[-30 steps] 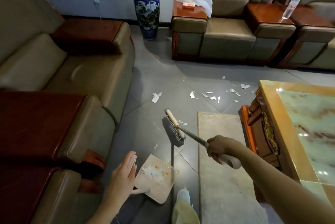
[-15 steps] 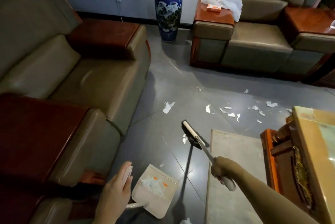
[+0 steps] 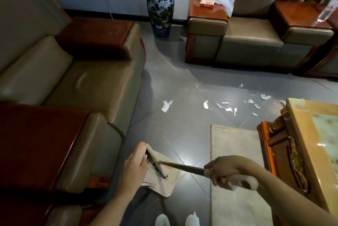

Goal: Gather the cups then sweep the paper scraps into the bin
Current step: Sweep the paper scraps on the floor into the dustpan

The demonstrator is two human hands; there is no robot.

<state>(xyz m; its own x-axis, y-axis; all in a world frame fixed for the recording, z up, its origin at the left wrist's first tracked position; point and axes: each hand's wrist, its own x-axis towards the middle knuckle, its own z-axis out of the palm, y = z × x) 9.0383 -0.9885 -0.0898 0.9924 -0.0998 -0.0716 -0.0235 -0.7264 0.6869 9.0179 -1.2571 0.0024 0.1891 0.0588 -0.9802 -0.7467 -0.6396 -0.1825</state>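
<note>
Beige plastic dustpan (image 3: pixel 165 182) low at centre, and that's the change: the long brush with white head, dark bristles and metal shaft (image 3: pixel 182 166) was out on the grey floor tiles (image 3: pixel 173 125) half a second ago and has now been dragged back, its head lying across the pan! The left hand (image 3: pixel 134 167) holds the pan's rear edge, fingers stretched up beside the brush head. The right hand (image 3: pixel 222 170) is wrapped tight round the white grip. Torn white paper scraps (image 3: pixel 226 108) lie scattered on the tiles beyond the pale rug (image 3: pixel 234 152), well apart from the pan. The olive leather sofa (image 3: pixel 91 83) hems in the left, the orange-rimmed stone-topped table (image 3: pixel 300 126) the right; an open tiled lane runs between them to the scraps.
</note>
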